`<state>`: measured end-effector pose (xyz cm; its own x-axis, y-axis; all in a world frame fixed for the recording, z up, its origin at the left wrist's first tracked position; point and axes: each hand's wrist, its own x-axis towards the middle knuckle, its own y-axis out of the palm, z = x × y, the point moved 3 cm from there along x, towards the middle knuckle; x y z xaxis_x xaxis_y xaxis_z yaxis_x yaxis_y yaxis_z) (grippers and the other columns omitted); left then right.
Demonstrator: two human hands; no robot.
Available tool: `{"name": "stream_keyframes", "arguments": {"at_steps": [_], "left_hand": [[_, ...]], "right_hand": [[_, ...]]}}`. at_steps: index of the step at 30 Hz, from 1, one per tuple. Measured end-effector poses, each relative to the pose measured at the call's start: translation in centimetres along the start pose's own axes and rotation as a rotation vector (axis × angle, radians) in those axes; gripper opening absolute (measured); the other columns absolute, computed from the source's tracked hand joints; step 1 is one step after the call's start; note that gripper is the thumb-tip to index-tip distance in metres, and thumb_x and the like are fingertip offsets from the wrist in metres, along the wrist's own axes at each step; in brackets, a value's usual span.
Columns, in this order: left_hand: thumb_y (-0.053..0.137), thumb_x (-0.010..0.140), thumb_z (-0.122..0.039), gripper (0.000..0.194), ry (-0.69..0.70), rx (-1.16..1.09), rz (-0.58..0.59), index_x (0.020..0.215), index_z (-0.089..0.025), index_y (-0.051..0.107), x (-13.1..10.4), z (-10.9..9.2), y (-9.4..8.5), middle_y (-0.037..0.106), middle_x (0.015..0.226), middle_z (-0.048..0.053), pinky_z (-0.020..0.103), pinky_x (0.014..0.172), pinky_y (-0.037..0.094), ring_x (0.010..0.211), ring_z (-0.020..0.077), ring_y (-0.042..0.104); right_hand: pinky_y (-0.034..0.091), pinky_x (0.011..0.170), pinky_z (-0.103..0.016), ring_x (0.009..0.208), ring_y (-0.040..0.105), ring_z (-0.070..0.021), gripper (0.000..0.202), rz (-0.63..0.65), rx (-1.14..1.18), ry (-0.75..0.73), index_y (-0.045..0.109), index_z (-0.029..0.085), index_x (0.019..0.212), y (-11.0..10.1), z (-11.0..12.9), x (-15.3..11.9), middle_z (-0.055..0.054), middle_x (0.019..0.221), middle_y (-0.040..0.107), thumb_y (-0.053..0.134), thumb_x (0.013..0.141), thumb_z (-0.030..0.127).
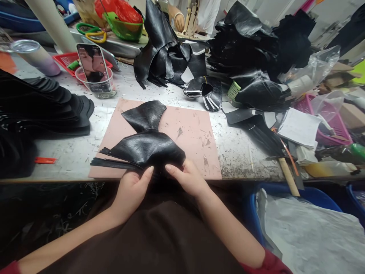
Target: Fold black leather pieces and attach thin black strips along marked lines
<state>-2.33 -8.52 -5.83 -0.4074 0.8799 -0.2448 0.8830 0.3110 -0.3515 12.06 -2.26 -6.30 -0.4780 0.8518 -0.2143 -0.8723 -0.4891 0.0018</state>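
Observation:
A black leather piece (148,146) with a zipper (122,161) along its lower left edge lies at the front of a pink mat (191,140). My left hand (132,186) grips its near edge, thumb on top and the other fingers hidden below. On the right part of that edge, my right hand (188,177) holds it the same way. The two thumbs are a short gap apart. Behind, a narrow neck joins the near part to a smaller flared black part (146,114) resting on the mat; whether it is one piece I cannot tell.
Stacked black pieces (51,108) stand at left. A phone (92,62) leans in a clear cup (107,89). Black leather heaps (242,45) fill the back right. A hammer's wooden handle (288,177) overhangs the front edge above a blue bin (253,213). Someone's hand (179,21) shows at the back.

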Motion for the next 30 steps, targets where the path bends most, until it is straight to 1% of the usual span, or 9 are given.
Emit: {"name": "stream_keyframes", "arguments": {"at_steps": [2,5,9,14,16,19,24,27,30], "left_hand": [[0.058,0.072,-0.041,0.031,0.014,0.018,0.013,0.05,-0.019,0.056,0.1,0.1,0.1,0.054,0.046,-0.002,0.024,0.054,0.043,0.052,0.0165,0.052],[0.057,0.073,-0.044,0.03,0.026,0.013,0.038,0.061,-0.017,0.062,0.2,0.6,0.2,0.064,0.063,0.001,0.028,0.067,0.047,0.066,0.021,0.059],[0.057,0.075,-0.046,0.031,0.012,-0.114,0.081,0.082,-0.016,0.065,0.4,1.2,0.5,0.069,0.082,0.004,0.031,0.083,0.045,0.084,0.0247,0.061],[0.065,0.07,-0.042,0.041,-0.075,-0.481,0.052,0.101,-0.015,0.064,0.3,1.3,1.1,0.069,0.099,0.006,0.034,0.091,0.045,0.102,0.0267,0.058],[0.072,0.063,-0.037,0.045,-0.077,-0.549,0.054,0.101,-0.014,0.064,0.3,1.1,1.3,0.069,0.099,0.007,0.036,0.091,0.045,0.102,0.0281,0.058],[0.078,0.055,-0.031,0.048,-0.089,-0.526,0.039,0.098,-0.014,0.066,0.5,1.0,1.3,0.07,0.096,0.007,0.039,0.093,0.044,0.102,0.0292,0.059],[0.075,0.061,-0.035,0.04,-0.121,-0.459,0.093,0.094,-0.014,0.067,0.5,1.3,1.3,0.071,0.095,0.008,0.038,0.093,0.044,0.102,0.0283,0.059],[0.078,0.056,-0.034,0.045,-0.14,-0.484,0.085,0.094,-0.012,0.068,0.4,1.6,1.3,0.07,0.099,0.01,0.039,0.091,0.046,0.102,0.0297,0.059],[0.078,0.056,-0.035,0.041,-0.124,-0.401,0.08,0.088,-0.011,0.069,0.5,1.8,1.3,0.07,0.098,0.01,0.042,0.092,0.045,0.1,0.0308,0.06]], "right_hand": [[0.049,0.085,-0.035,0.096,0.06,-0.0215,0.025,0.026,0.036,-0.022,0.06,0.016,0.098,0.0,0.2,-0.1,-0.005,0.097,0.065,0.058,0.076,0.028],[0.046,0.088,-0.037,0.1,0.058,-0.0231,0.027,0.029,0.007,-0.019,0.06,0.017,0.103,-0.1,0.2,-0.1,-0.005,0.101,0.065,0.056,0.078,0.028],[0.046,0.088,-0.038,0.099,0.058,-0.0236,0.025,-0.029,-0.121,-0.075,0.061,0.017,0.101,0.0,0.2,0.0,-0.006,0.101,0.065,0.055,0.079,0.027],[0.048,0.082,-0.038,0.092,0.06,-0.024,0.023,-0.08,-0.143,-0.107,0.062,0.016,0.096,0.4,0.8,-0.2,-0.007,0.096,0.066,0.055,0.077,0.027],[0.048,0.081,-0.037,0.091,0.06,-0.0239,0.022,-0.092,-0.111,-0.115,0.063,0.015,0.093,0.4,1.0,-0.3,-0.007,0.094,0.066,0.056,0.076,0.028],[0.048,0.079,-0.035,0.089,0.06,-0.0227,0.023,-0.056,0.014,-0.083,0.062,0.015,0.089,0.4,0.8,-0.1,-0.007,0.089,0.066,0.061,0.072,0.03],[0.047,0.06,-0.027,0.062,0.056,-0.0144,0.024,-0.065,0.11,0.041,0.057,0.015,0.069,0.0,-0.4,0.2,0.0,0.064,0.058,0.065,0.065,0.037],[0.047,0.061,-0.026,0.066,0.055,-0.0143,0.024,-0.072,0.08,0.01,0.057,0.015,0.068,0.0,-0.4,0.2,-0.001,0.069,0.059,0.064,0.067,0.038],[0.047,0.059,-0.026,0.065,0.055,-0.0142,0.025,-0.061,0.09,0.033,0.057,0.016,0.069,0.0,-0.3,0.1,-0.001,0.068,0.057,0.066,0.065,0.039]]}}
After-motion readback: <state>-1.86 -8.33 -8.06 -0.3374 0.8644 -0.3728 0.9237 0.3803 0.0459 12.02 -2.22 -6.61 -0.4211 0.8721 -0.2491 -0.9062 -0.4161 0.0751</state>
